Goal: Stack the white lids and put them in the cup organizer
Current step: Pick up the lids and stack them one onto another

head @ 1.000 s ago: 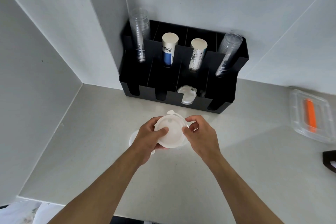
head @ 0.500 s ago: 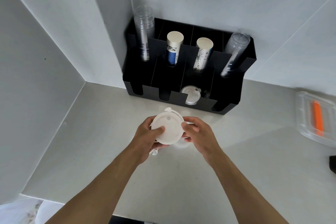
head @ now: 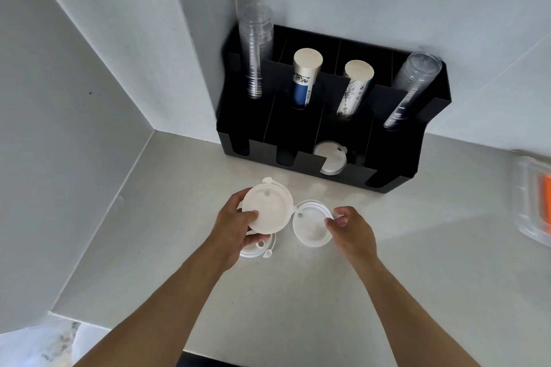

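My left hand [head: 235,229] holds a small stack of white lids [head: 267,208] above the counter, thumb on its flat face. My right hand [head: 353,231] pinches the right rim of a single white lid [head: 310,225] just beside that stack, and the two nearly touch. Another white lid [head: 253,249] lies on the counter under my left hand, mostly hidden. The black cup organizer [head: 396,167] stands against the back wall. One white lid [head: 331,158] sits in its third front slot.
The organizer's upper slots hold two stacks of clear cups [head: 255,48] and two stacks of paper cups [head: 305,77]. A clear plastic box with an orange item [head: 533,208] lies at the right edge. Walls close in the left and back of the grey counter [head: 298,292].
My hands have separated: the right hand has drawn away to the right and now holds a single lid, while the left keeps the stack. The camera has moved closer.
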